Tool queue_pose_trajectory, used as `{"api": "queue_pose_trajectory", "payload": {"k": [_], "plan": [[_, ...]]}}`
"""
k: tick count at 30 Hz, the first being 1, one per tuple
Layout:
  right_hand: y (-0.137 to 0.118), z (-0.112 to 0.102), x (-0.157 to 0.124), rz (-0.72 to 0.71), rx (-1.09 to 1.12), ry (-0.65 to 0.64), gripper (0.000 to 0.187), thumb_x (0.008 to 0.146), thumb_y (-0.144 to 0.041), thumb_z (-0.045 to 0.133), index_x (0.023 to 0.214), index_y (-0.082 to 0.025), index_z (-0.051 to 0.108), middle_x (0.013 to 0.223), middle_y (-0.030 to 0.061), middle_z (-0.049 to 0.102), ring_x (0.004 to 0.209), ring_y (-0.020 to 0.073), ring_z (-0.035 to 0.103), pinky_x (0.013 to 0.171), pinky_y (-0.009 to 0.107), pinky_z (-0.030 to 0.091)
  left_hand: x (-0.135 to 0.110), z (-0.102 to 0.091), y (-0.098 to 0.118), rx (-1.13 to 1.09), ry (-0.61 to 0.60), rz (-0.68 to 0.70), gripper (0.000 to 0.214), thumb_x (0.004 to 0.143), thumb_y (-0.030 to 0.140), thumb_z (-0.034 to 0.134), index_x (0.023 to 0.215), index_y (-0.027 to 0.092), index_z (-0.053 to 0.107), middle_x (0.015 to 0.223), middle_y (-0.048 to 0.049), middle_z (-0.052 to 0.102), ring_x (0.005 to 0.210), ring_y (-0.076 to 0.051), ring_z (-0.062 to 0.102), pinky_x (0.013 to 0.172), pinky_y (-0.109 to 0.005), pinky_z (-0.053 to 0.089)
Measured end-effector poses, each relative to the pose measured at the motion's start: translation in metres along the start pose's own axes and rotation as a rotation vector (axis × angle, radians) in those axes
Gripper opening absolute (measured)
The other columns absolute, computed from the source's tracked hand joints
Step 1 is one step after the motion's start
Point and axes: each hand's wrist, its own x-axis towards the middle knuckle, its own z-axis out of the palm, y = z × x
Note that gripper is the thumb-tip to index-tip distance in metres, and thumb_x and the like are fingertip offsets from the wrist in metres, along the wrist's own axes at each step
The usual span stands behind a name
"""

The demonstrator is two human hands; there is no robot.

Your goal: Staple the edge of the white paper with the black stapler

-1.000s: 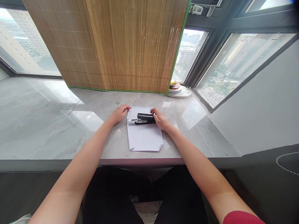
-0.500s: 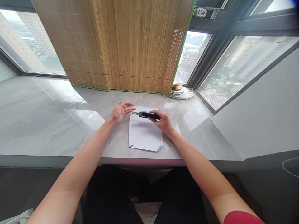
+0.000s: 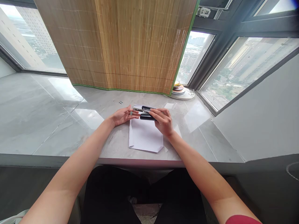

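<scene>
My right hand [image 3: 164, 120] grips a black stapler [image 3: 147, 117] above the paper. The stapler is opened up, its metal staple channel apart from the black base and pointing left. My left hand [image 3: 125, 115] is turned palm up at the stapler's left end, fingers stretched towards it. On those fingers rests a small grey piece that looks like a strip of staples [image 3: 131, 113]. White paper [image 3: 146, 137] lies under the stapler, its lower corners folded or curled. Beyond my left hand, small grey staple strips [image 3: 121, 102] lie on the counter.
The grey marble-look counter [image 3: 56, 124] ends at a front edge above my legs. A bamboo blind [image 3: 126, 46] hangs at the back. Stacked plates [image 3: 181, 92] stand beside it at the right, near the windows [image 3: 247, 68]. A white wall [image 3: 268, 118] bounds the right side.
The stapler has gone from closed-looking to spread apart in my right hand. My left hand has shifted slightly down and turned palm up, uncovering the staple strips on the counter.
</scene>
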Motion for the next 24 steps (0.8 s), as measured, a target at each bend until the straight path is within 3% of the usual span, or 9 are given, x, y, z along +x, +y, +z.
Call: {"api": "queue_pose_trajectory", "payload": {"k": [3,6,10,13,17,19,22,24], "plan": [[0.004,-0.004,0.005,0.304,0.212,0.054,0.021,0.096,-0.028,0.076,0.116,-0.026,0.083,0.112,0.0070,0.084,0.102,0.0291,0.073,0.094,0.047,0.060,0.001,-0.003,0.001,-0.047,0.065,0.080,0.033,0.110,0.021,0.052,0.113,0.002,0.079,0.122,-0.0256,0.080,0.115,-0.029,0.082,0.107,-0.035,0.066],[0.010,-0.006,0.007,0.515,0.486,-0.160,0.032,0.081,-0.037,0.088,0.109,-0.022,0.082,0.098,0.0038,0.081,0.089,0.0257,0.072,0.082,0.039,0.057,0.002,-0.003,0.002,-0.066,0.155,0.194,0.031,0.102,0.006,0.050,0.114,0.002,0.078,0.128,-0.0245,0.079,0.125,-0.028,0.078,0.116,-0.036,0.062],[0.012,-0.003,0.005,0.539,0.553,-0.416,0.029,0.073,-0.030,0.086,0.101,-0.021,0.082,0.095,0.0021,0.079,0.091,0.0241,0.071,0.085,0.037,0.053,0.002,-0.002,0.002,0.040,0.188,0.285,0.023,0.105,0.011,0.059,0.119,0.007,0.077,0.133,-0.0219,0.078,0.120,-0.024,0.080,0.112,-0.034,0.062],[0.011,-0.002,0.005,0.531,0.573,-0.525,0.031,0.075,-0.028,0.082,0.105,-0.021,0.082,0.097,0.0023,0.079,0.092,0.0235,0.070,0.085,0.036,0.052,0.001,-0.001,0.000,0.189,0.123,0.286,0.028,0.101,0.028,0.079,0.125,0.012,0.078,0.128,-0.0179,0.081,0.092,-0.018,0.082,0.089,-0.030,0.068],[0.008,-0.006,0.010,0.506,0.596,-0.610,0.033,0.077,-0.036,0.085,0.106,-0.021,0.082,0.095,0.0030,0.078,0.090,0.0234,0.069,0.082,0.035,0.051,-0.001,0.001,-0.001,0.302,-0.030,0.319,0.047,0.086,0.048,0.095,0.115,0.013,0.082,0.112,-0.0155,0.083,0.063,-0.012,0.071,0.067,-0.029,0.064],[0.005,-0.010,0.013,0.485,0.582,-0.565,0.035,0.086,-0.048,0.083,0.110,-0.022,0.081,0.107,0.0060,0.079,0.100,0.0258,0.070,0.086,0.037,0.053,-0.002,0.005,-0.002,0.305,-0.055,0.364,0.051,0.084,0.051,0.096,0.118,0.015,0.083,0.111,-0.0139,0.083,0.069,-0.013,0.072,0.068,-0.028,0.063],[-0.001,-0.013,0.016,0.409,0.524,-0.349,0.044,0.106,-0.063,0.059,0.120,-0.026,0.079,0.127,0.0084,0.078,0.119,0.0282,0.067,0.103,0.043,0.053,-0.003,0.011,-0.002,0.308,-0.055,0.418,0.056,0.086,0.050,0.095,0.131,0.019,0.082,0.115,-0.0121,0.081,0.085,-0.016,0.077,0.079,-0.031,0.066],[-0.005,-0.014,0.017,0.301,0.472,-0.247,0.049,0.112,-0.064,0.048,0.127,-0.028,0.077,0.133,0.0085,0.076,0.126,0.0288,0.065,0.113,0.048,0.050,-0.004,0.016,-0.002,0.342,-0.065,0.431,0.059,0.088,0.052,0.092,0.136,0.019,0.080,0.118,-0.0128,0.081,0.088,-0.018,0.078,0.084,-0.035,0.067]]}}
